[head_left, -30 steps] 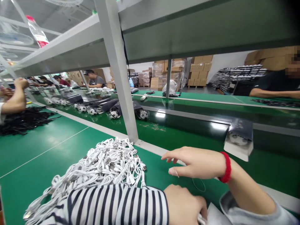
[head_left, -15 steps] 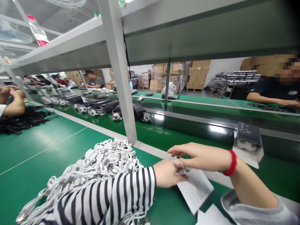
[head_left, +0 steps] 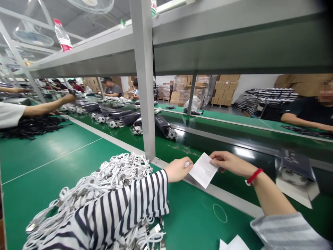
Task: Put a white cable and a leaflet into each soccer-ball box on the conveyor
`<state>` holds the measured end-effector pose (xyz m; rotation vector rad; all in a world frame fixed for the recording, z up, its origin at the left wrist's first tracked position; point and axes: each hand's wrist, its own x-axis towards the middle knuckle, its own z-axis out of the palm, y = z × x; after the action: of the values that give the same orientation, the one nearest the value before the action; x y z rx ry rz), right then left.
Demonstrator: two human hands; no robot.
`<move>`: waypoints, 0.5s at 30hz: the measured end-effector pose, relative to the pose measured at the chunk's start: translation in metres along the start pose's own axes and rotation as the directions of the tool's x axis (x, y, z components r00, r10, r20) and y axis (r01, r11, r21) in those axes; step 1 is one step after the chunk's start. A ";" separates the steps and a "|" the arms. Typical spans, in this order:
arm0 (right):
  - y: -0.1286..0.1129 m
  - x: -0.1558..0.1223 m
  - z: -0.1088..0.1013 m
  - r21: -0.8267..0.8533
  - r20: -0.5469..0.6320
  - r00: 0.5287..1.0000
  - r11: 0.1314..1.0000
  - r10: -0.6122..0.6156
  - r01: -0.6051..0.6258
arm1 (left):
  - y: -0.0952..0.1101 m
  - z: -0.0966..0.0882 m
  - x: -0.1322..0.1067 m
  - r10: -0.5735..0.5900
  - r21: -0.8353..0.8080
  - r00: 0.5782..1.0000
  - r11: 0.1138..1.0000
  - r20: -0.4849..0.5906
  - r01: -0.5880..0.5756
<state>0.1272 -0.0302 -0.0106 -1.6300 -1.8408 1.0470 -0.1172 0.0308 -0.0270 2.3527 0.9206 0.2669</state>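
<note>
White paper leaflet (head_left: pixel 203 170) pinched by right hand (head_left: pixel 231 164); left hand (head_left: pixel 178 170) narrowly gripping small silver item (head_left: pixel 187 164), half hidden, kind unclear.

A factory packing floor: long green assembly benches (head_left: pixel 52 163), workers (head_left: pixel 112 90) along them, stacked cardboard cartons (head_left: pixel 224 91) on pallets behind.

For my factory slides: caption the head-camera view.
Right hand holds a paper slip, left hand a metal item, beside white cables.
</note>
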 end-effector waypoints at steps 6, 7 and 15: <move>0.052 0.009 0.000 0.165 -0.044 0.978 0.967 0.206 -0.196 | 0.017 -0.002 -0.027 0.253 0.028 0.702 0.932 0.665 -0.362; 0.061 0.010 0.002 0.193 -0.026 0.972 0.955 0.233 -0.224 | 0.019 0.005 -0.035 0.263 0.041 0.705 0.923 0.659 -0.383; 0.085 0.011 0.004 0.189 0.012 0.946 0.928 0.324 -0.320 | 0.027 0.055 -0.080 0.272 0.203 0.846 0.895 0.458 -0.397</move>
<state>0.1749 -0.0200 -0.0815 -1.8557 -1.4378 1.2934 -0.1406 -0.0638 -0.0534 2.6883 0.3458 -0.2569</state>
